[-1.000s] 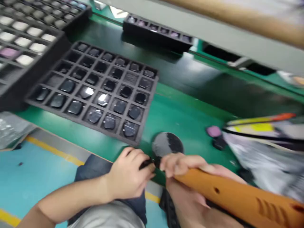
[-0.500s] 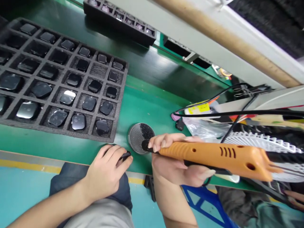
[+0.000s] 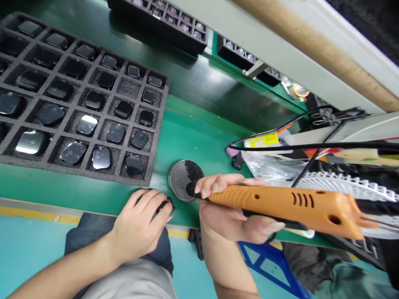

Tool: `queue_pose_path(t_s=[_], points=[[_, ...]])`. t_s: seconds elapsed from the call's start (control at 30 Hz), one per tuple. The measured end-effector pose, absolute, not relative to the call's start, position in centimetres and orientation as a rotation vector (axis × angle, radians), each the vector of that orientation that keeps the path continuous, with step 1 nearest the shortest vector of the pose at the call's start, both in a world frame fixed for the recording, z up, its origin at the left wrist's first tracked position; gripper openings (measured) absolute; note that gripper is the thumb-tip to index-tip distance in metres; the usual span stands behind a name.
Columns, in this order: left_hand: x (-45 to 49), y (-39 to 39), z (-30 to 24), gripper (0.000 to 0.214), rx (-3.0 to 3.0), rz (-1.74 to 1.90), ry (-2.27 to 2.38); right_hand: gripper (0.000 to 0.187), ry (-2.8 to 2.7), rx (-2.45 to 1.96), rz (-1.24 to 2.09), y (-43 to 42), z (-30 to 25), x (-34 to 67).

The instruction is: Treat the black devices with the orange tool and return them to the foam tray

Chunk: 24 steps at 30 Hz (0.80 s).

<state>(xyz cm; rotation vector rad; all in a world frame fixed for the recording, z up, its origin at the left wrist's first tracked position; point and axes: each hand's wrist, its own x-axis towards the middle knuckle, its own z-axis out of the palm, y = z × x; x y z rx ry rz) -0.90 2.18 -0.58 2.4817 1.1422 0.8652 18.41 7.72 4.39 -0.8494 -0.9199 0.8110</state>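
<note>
My left hand rests at the near edge of the green bench, fingers curled round a small black part. My right hand grips an orange electric screwdriver, held nearly level, its black tip over a round perforated dish with small dark screws on one side. A black foam tray of several dark watch-like units lies to the left, apart from both hands.
More black trays stand at the back by a grey rail. Black cables, a plastic bag, a white fan grille and a yellow-labelled item crowd the right. A pink part and a black one lie near them.
One second ago both hands met at the screwdriver tip on the black part. Since then the left hand drew the part left and the tip went to the dish. The camera swung right.
</note>
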Motion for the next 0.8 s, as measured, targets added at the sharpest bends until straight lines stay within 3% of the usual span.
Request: queue_pose_path(t_s=[0.27,0.47,0.8], points=[[-1.0,2.2,-0.8,0.033,2.494,0.88,1.108,0.05,-0.981,-0.912,0.856,5.7,7.3,18.4],[-1.0,2.0,-0.8,0.033,2.482,0.867,1.117,0.077,-1.066,-0.887,0.862,4.3,7.6,17.0],[-1.0,2.2,-0.6,0.032,2.485,0.891,1.133,0.077,-1.065,-0.919,0.93,3.9,7.4,16.3]])
